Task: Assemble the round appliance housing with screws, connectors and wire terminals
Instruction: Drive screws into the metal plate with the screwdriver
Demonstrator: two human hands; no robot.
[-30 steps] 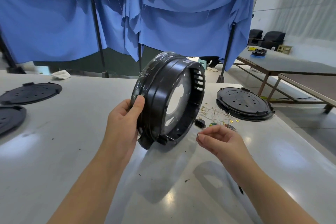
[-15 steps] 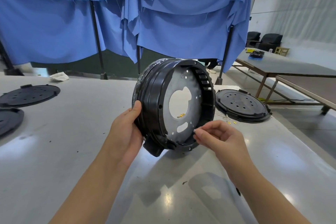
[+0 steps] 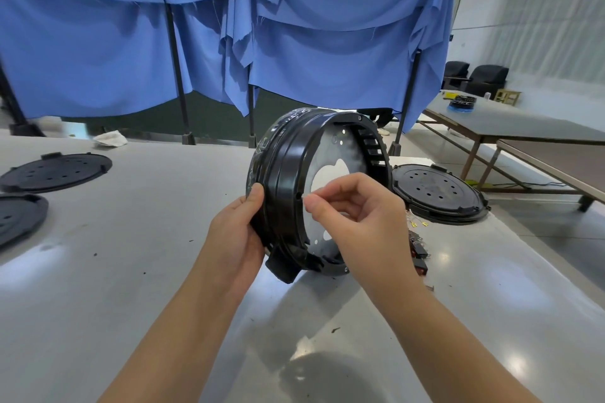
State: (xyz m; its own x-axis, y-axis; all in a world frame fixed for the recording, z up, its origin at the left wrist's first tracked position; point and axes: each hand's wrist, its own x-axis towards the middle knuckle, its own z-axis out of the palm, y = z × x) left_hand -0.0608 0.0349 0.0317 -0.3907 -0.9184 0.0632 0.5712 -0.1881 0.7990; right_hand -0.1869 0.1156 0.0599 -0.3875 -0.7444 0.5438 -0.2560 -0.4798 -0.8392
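Housing [image 3: 288, 180], on edge at table [image 3: 131, 271] centre, gripped by left hand [image 3: 239, 239] at 9 o'clock. Right hand [image 3: 357, 216] has risen to its rim, fingertips pinched, likely starting a screw; contents unclear.

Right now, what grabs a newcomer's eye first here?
The round black housing, stood on edge mid-table, with the left hand gripping its rim and the right hand pinching something small at its open face. Behind hangs a blue cloth; a black perforated lid lies at right.
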